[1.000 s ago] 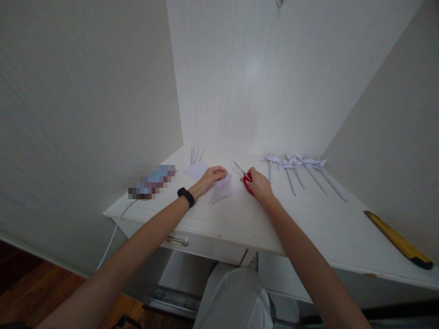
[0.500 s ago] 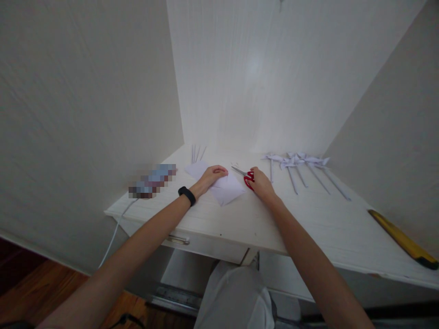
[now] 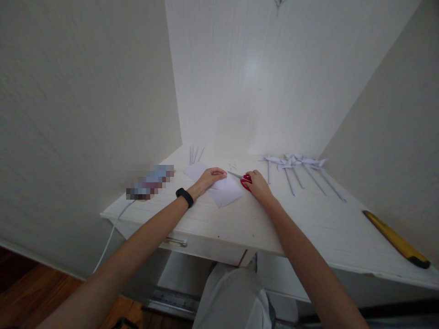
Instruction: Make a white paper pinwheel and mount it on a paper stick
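Observation:
My left hand, with a dark band on its wrist, has its fingers closed at the upper edge of a square white sheet of paper. The sheet lies on the table and has slits running in from its corners. My right hand grips the red handles of a pair of scissors. Their blades point left, and the tip is close to the left fingertips at the paper's edge. Whether the blades touch the paper I cannot tell. Another white sheet lies partly behind my left hand.
Several paper pinwheels on rolled sticks lie at the right. Thin paper sticks rest at the back left, and small scraps behind the scissors. A blurred-out object with a white cable is at left. A yellow-handled tool lies far right.
My right hand has brought the scissors slightly left, so the tip is nearer the left fingertips. My left hand keeps its place at the paper. The whole view has shifted a little.

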A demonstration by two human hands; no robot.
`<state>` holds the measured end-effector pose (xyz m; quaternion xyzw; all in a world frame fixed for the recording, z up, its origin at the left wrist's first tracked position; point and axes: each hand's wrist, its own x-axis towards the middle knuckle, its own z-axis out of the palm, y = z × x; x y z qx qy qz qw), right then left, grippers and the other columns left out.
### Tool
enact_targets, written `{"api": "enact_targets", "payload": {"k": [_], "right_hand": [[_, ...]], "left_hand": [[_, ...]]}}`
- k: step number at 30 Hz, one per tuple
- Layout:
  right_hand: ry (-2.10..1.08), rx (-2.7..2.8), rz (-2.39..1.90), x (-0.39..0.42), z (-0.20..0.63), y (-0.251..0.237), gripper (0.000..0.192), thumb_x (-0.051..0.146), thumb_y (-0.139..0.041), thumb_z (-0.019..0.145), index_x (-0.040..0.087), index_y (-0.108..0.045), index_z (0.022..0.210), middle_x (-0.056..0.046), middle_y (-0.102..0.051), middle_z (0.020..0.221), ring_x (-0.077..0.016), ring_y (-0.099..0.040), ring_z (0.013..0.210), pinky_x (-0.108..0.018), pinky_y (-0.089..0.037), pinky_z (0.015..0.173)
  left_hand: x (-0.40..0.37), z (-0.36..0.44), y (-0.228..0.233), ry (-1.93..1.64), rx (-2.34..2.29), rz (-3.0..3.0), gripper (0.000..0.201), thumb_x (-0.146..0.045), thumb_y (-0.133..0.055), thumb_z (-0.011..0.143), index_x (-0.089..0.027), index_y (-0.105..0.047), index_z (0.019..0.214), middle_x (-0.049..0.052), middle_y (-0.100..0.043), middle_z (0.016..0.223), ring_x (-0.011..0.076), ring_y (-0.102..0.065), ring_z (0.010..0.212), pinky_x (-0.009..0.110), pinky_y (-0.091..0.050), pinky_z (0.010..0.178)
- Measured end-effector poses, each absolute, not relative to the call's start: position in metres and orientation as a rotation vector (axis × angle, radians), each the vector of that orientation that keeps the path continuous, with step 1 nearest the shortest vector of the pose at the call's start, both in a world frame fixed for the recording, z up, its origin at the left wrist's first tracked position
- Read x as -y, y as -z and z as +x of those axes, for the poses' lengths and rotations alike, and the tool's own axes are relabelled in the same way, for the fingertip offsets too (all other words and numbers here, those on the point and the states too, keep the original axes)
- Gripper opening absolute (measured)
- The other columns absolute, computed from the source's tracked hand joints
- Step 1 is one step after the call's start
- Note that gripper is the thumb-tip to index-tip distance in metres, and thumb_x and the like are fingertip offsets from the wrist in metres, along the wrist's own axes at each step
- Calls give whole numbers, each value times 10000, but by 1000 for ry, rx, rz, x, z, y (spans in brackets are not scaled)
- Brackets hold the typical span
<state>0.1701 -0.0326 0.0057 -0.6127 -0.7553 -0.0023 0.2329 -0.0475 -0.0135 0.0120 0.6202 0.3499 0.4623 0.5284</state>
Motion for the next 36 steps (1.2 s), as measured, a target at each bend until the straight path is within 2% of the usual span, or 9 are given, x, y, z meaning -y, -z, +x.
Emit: {"api": "enact_targets", "payload": {"k": [9,22,30,36], "right_hand": [[-26,2061,-1631,29,169,-3,262,226,-563,777,143,-567,1025,-93,-557,988,-182,-511,921,-281,-389,823],[-79,2038,-1641,29,166,-1,219,253,-549,777,145,-583,963,-87,-569,953,-169,-514,910,-260,-377,804],[-65,2046,-1657,30,164,-1,215,244,-550,777,147,-586,966,-91,-568,966,-174,-516,917,-258,-378,799],[-43,2065,-1656,31,163,-3,203,264,-536,792,145,-588,948,-97,-568,961,-178,-515,915,-259,-377,795]], "left_hand": [[15,-49,-14,-1028,-772,1502,353,-206,-690,620,-129,-643,962,53,-658,851,118,-557,700,228,-376,642],[10,-48,-7,-1041,-783,1511,308,-291,-708,647,-136,-658,909,51,-668,837,131,-575,729,239,-397,678],[10,-47,-8,-1043,-796,1603,237,-291,-695,661,-134,-670,837,45,-662,810,136,-567,750,242,-390,713],[9,-48,-6,-1026,-758,1592,238,-280,-678,671,-138,-661,861,43,-655,807,131,-558,730,237,-385,689]]}}
